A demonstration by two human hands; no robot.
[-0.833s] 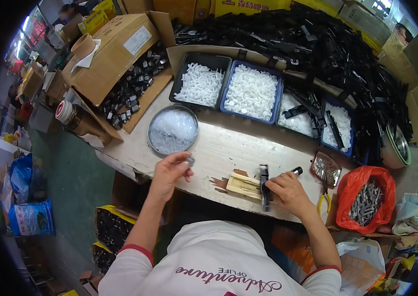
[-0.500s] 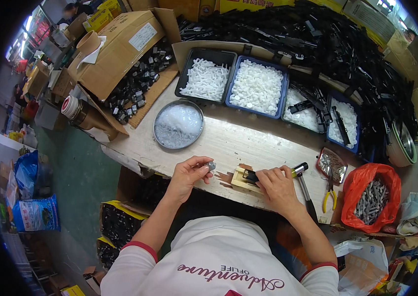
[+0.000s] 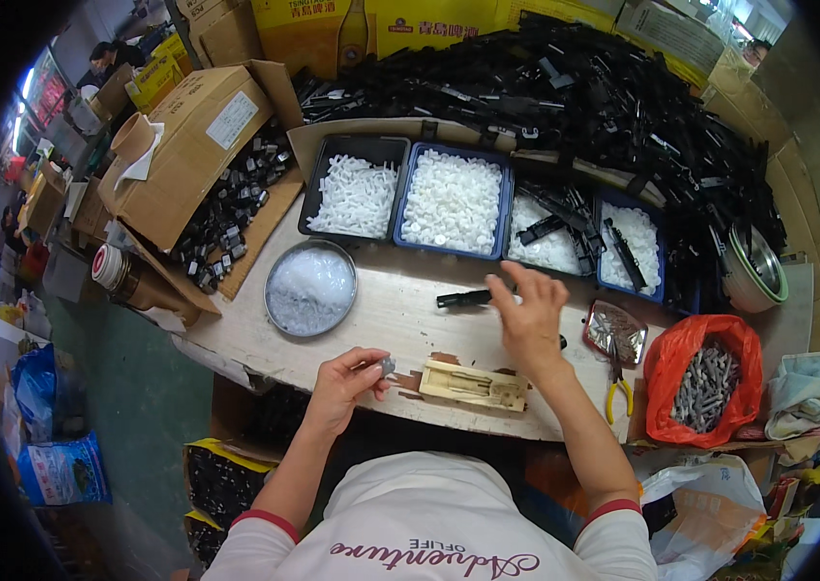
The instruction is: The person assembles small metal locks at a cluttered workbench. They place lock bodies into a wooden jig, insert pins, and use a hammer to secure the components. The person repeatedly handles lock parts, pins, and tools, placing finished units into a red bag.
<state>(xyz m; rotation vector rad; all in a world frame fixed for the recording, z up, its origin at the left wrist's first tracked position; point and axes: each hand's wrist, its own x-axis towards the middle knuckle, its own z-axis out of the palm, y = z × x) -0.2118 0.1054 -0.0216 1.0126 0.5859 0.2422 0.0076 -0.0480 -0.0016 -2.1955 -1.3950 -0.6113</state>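
Black part now off jig | right hand spread | left hand pinching seemingly metal piece

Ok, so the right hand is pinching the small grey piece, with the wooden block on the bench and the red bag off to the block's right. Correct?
Wrong hand: the left hand is pinching the small grey piece, as the head view shows. The rest stands: wooden block on the bench, red bag to its right.
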